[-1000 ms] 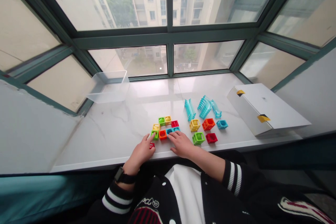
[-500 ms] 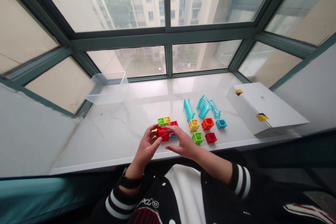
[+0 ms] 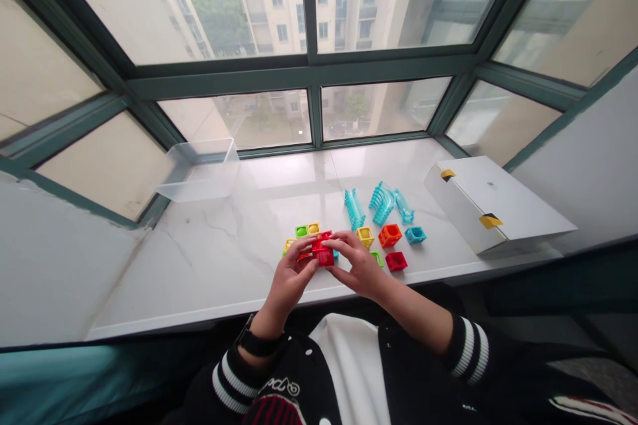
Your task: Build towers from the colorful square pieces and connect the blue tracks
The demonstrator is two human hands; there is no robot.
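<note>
While the left hand and right hand pinch 1 red cube frame, 3 teal track pieces lie beyond.

Marble windowsill, polished, glossy, faintly veined. Over sill: red moulded-plastic toy block, smooth, shiny. On sill: ribbed translucent teal plastic tracks; clear thin plastic tub, smooth; white card box, matt. Below sill: black cloth jacket, soft, matt.
</note>
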